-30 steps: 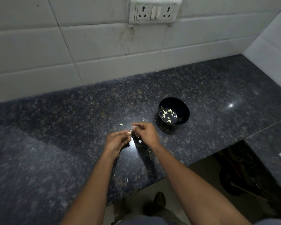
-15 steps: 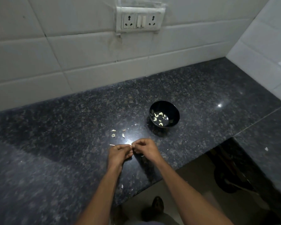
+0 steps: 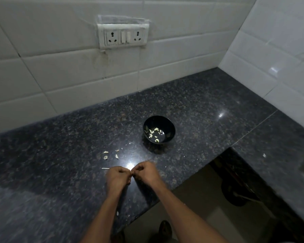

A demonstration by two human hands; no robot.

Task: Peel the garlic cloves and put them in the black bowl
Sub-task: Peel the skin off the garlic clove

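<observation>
Hands (image 3: 132, 174) drawn nearer, curled fingers (image 3: 125, 171) hiding clove (blurred)

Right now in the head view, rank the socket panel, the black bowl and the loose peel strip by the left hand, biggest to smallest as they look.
1. Socket panel, widest, though it sits farther off.
2. Black bowl, clearly smaller.
3. Peel strip beside the left hand, a thin sliver.
</observation>
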